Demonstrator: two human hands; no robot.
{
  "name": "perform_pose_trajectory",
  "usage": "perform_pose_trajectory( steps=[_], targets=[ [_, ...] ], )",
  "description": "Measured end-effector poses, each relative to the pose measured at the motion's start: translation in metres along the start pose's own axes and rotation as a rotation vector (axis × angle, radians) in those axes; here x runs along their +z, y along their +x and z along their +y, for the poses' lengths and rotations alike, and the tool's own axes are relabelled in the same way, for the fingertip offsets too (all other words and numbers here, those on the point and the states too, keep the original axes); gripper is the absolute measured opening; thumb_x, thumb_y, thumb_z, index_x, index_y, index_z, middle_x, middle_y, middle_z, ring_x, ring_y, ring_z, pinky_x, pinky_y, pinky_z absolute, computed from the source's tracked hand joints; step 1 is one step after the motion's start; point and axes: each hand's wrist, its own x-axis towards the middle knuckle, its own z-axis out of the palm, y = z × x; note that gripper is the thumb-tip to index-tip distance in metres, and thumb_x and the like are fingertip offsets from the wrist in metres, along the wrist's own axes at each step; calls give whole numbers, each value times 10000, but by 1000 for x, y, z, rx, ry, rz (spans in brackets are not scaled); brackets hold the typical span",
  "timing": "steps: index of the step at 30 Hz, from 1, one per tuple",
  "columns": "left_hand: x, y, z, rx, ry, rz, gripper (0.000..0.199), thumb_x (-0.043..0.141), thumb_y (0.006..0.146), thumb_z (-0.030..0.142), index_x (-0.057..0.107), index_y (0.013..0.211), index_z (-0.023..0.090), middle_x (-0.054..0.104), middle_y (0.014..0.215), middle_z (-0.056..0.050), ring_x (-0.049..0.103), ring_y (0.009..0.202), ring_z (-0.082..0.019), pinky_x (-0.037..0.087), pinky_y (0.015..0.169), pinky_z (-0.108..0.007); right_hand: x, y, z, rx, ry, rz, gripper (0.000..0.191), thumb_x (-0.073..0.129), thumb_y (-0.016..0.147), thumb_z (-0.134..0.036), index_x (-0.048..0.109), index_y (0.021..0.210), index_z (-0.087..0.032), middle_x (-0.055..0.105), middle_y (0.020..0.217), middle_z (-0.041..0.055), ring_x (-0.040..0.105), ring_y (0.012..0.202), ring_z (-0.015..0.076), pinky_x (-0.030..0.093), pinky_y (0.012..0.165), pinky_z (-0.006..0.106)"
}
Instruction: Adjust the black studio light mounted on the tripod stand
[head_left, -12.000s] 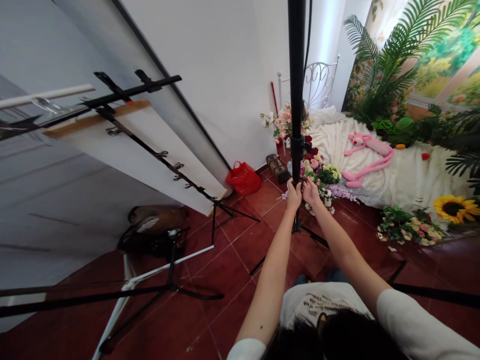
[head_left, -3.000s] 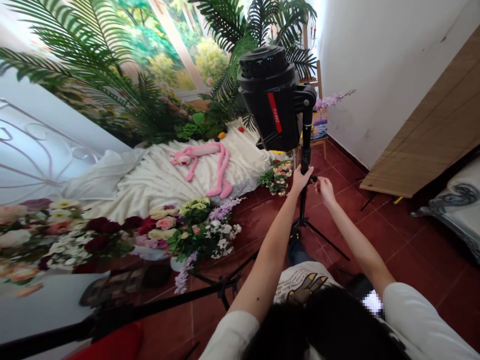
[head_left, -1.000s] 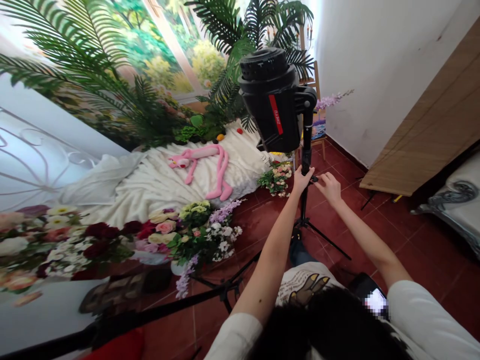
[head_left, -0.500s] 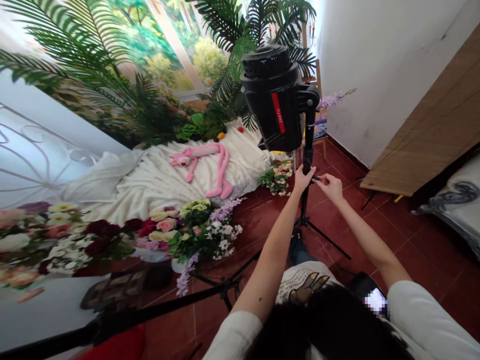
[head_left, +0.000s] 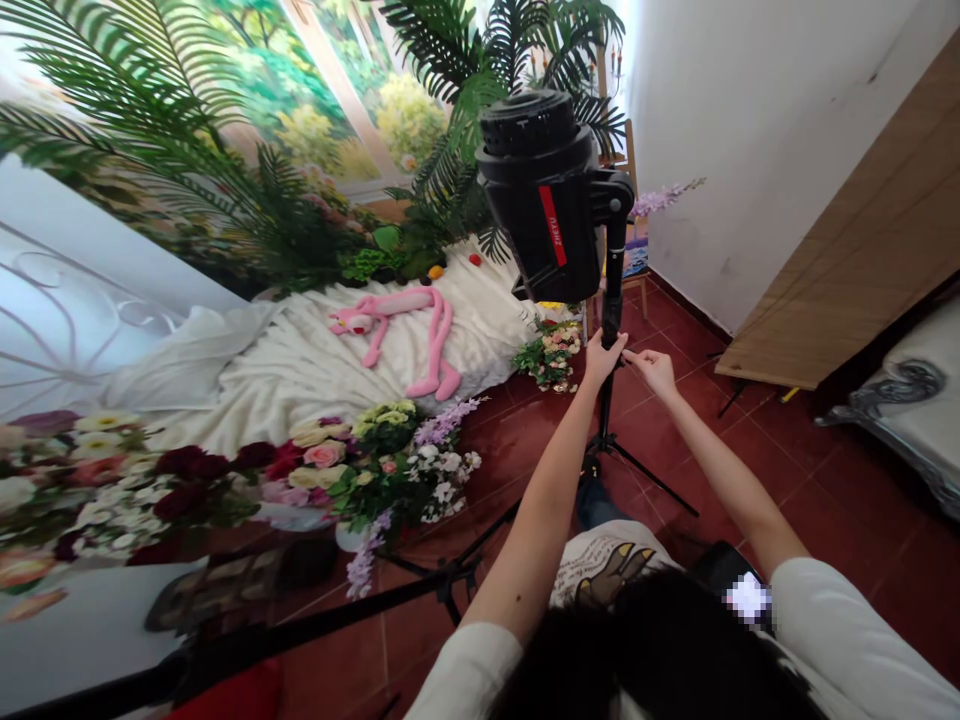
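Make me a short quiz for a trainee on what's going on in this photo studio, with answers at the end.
1. Which hand is wrapped around the pole of the light stand?
2. What is the Pink Panther plush toy lying on? a) the tiled floor b) the cream blanket c) a chair
3. Fill in: the red label on the black studio light reads ____.

Key: 1. The left hand. 2. b. 3. ZHEYU.

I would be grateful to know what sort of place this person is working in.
Most likely a photo studio: a black lamp is mounted on a stand, a garden-scene backdrop hangs behind, and a pink plush toy lies on a cream blanket.
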Motion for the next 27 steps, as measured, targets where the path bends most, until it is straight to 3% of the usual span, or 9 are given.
perform_pose_trajectory(
  steps=[4, 10, 19, 24, 27],
  targets=[
    [1, -2, 4, -42, -17, -11, 407, 816, 674, 526, 619, 761, 180, 604, 632, 16, 581, 573, -102, 501, 619, -243, 10, -5, 2, 83, 181, 21, 574, 793, 642, -623, 407, 469, -235, 374, 378, -74, 277, 364, 58, 214, 377, 233],
    [1, -5, 10, -19, -3, -1, 392, 802, 696, 509, 613, 752, 170, 626, 684, 5, 586, 612, -95, 496, 633, -225, 20, -11, 1, 160, 341, 75, 544, 836, 661, -532, 403, 536, -228, 318, 390, -116, 258, 350, 34, 238, 342, 197],
    [1, -1, 0, 29, 71, 8, 433, 741, 755, 580, 624, 838, 171, 647, 748, -22, 629, 703, -132, 522, 710, -257, 14, -7, -4, 168, 282, 33, 507, 838, 695, -484, 442, 527, -215, 355, 387, -105, 307, 355, 36, 271, 367, 189],
    [-1, -8, -15, 47, 83, 71, 440, 643, 864, 552, 615, 1085, 173, 701, 1036, -90, 670, 979, -178, 522, 914, -309, 16, -3, -6, 141, 217, 55, 503, 817, 721, -505, 463, 517, -211, 405, 388, -88, 336, 358, 47, 289, 391, 199],
    [-15, -21, -36, 60, 66, 78, 381, 594, 917, 435, 585, 1198, 178, 667, 1231, -126, 642, 1151, -184, 482, 1037, -328, 18, 1, -4, 118, 216, 73, 491, 812, 733, -476, 468, 508, -207, 419, 390, -85, 344, 365, 45, 283, 406, 196]
  ],
)
